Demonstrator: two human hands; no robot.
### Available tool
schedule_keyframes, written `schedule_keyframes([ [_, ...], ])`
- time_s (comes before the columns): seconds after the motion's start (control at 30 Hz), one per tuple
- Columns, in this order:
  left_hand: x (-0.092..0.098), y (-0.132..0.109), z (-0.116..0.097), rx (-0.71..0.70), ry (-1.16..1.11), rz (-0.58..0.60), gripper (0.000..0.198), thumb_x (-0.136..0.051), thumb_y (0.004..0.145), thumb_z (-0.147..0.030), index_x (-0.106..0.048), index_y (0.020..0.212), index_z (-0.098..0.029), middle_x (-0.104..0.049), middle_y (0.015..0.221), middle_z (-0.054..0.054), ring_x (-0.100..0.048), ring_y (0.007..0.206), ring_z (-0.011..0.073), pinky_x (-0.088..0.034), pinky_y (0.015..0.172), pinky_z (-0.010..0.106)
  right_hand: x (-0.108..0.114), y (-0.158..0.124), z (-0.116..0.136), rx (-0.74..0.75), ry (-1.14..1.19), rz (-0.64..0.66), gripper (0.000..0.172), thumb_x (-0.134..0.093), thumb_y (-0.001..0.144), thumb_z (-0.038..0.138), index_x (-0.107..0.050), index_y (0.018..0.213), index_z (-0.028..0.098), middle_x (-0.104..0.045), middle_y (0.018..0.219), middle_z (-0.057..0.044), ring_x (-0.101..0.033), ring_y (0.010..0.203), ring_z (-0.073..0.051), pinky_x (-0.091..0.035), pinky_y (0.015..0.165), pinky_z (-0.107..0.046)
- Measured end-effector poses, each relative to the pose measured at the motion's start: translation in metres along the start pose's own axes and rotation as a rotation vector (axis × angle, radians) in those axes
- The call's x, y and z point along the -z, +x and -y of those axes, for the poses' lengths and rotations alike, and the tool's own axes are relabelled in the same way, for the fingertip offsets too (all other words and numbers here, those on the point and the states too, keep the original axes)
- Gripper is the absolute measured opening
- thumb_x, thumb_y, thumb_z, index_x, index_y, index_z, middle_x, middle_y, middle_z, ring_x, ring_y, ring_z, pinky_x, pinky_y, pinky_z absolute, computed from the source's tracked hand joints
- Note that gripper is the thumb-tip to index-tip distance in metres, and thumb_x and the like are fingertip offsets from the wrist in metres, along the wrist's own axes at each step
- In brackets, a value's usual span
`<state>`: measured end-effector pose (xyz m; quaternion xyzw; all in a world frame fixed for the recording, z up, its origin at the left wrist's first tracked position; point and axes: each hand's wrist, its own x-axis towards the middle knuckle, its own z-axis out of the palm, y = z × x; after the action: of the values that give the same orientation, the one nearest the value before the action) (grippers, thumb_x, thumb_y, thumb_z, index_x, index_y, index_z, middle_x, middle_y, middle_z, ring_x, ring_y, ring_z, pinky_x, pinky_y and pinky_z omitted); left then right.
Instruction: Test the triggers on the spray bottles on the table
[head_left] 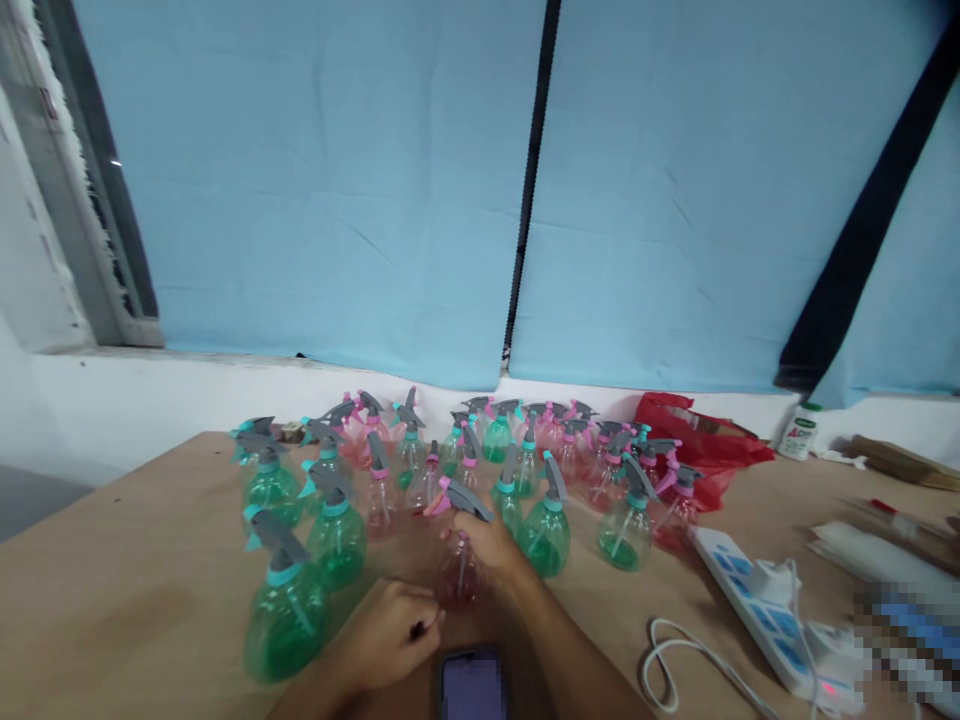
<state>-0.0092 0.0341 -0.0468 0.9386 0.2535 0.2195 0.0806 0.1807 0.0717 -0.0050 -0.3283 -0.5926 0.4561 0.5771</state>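
Note:
My right hand (486,543) is wrapped round the neck of a pink spray bottle (459,580) with a grey trigger head and a little pink liquid inside. To its left, low over the table, my left hand (394,630) has its fingers curled in; a small dark spot shows between them, too unclear to name. Green spray bottles (289,620) with turquoise collars stand to the left of my hands. Another green spray bottle (546,535) is just right of my right wrist. Behind my hands, several more pink spray bottles (381,500) and green ones stand close together.
A phone (474,685) lies in front of me. At the right are a white power strip (765,610) with plugs and a white cable (660,650). A red plastic bag (705,445) and a white bottle (800,432) stand by the wall, below blue curtains (337,180).

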Motion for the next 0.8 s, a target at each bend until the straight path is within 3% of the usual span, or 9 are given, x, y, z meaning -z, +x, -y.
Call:
schedule_keyframes([
  [0.13, 0.001, 0.0, -0.001, -0.002, 0.008, -0.007, 0.033, -0.047, 0.093, -0.016, -0.034, 0.063, -0.019, -0.051, 0.057, -0.003, -0.048, 0.052, 0.0099, -0.022, 0.056, 0.03, -0.001, 0.002, -0.005, -0.034, 0.071, -0.091, 0.013, -0.054, 0.062, 0.024, -0.066, 0.068, 0.023, -0.067, 0.065, 0.001, -0.059, 0.059, -0.016, -0.049, 0.061, -0.026],
  [0.23, 0.002, 0.001, -0.002, 0.001, 0.008, -0.01, 0.033, -0.048, 0.093, -0.016, -0.034, 0.063, -0.019, -0.05, 0.056, -0.003, -0.046, 0.052, 0.01, -0.022, 0.055, 0.03, -0.003, 0.002, -0.008, -0.039, 0.038, -0.089, 0.01, -0.056, 0.065, 0.024, -0.065, 0.067, 0.023, -0.064, 0.063, 0.001, -0.058, 0.059, -0.016, -0.049, 0.06, -0.026],
  [0.43, 0.002, 0.002, -0.003, 0.021, -0.007, 0.021, 0.029, -0.052, 0.085, -0.011, -0.036, 0.061, -0.019, -0.049, 0.057, -0.004, -0.046, 0.053, 0.0105, -0.024, 0.056, 0.029, -0.002, -0.006, -0.006, 0.058, -0.044, -0.093, 0.013, -0.063, 0.077, 0.033, -0.067, 0.085, 0.023, -0.061, 0.067, 0.002, -0.055, 0.059, -0.015, -0.047, 0.062, -0.027],
  [0.53, 0.003, 0.003, -0.004, 0.021, 0.009, 0.042, 0.03, -0.051, 0.086, -0.011, -0.036, 0.061, -0.019, -0.049, 0.057, -0.004, -0.045, 0.054, 0.0109, -0.024, 0.056, 0.029, 0.003, -0.009, 0.014, 0.128, -0.019, -0.128, 0.018, -0.063, 0.082, 0.034, -0.064, 0.097, 0.024, -0.061, 0.073, 0.002, -0.057, 0.061, -0.015, -0.046, 0.063, -0.027],
  [0.63, 0.002, 0.002, -0.004, 0.027, 0.008, 0.052, 0.033, -0.052, 0.09, -0.014, -0.04, 0.06, -0.019, -0.049, 0.057, -0.003, -0.044, 0.053, 0.0112, -0.023, 0.055, 0.029, -0.001, -0.009, 0.05, 0.191, -0.061, -0.253, 0.014, -0.065, 0.085, 0.037, -0.06, 0.088, 0.024, -0.056, 0.067, 0.004, -0.052, 0.059, -0.015, -0.042, 0.06, -0.026],
  [0.73, -0.006, -0.004, 0.0, 0.078, 0.008, 0.021, 0.03, -0.057, 0.092, -0.019, -0.051, 0.063, -0.019, -0.052, 0.058, -0.003, -0.046, 0.055, 0.0125, -0.03, 0.058, 0.027, -0.022, -0.009, 0.089, 0.291, -0.088, -0.266, 0.021, -0.071, 0.085, 0.042, -0.067, 0.085, 0.021, -0.056, 0.071, 0.001, -0.051, 0.064, -0.016, -0.041, 0.06, -0.026],
  [0.8, -0.013, -0.009, 0.004, 0.133, 0.004, -0.046, 0.026, -0.061, 0.094, -0.024, -0.057, 0.069, -0.02, -0.058, 0.065, -0.001, -0.052, 0.064, 0.0146, -0.038, 0.063, 0.026, -0.048, -0.012, 0.11, 0.387, -0.086, -0.197, 0.023, -0.069, 0.088, 0.043, -0.07, 0.084, 0.021, -0.057, 0.075, 0.0, -0.051, 0.068, -0.015, -0.042, 0.062, -0.027],
])
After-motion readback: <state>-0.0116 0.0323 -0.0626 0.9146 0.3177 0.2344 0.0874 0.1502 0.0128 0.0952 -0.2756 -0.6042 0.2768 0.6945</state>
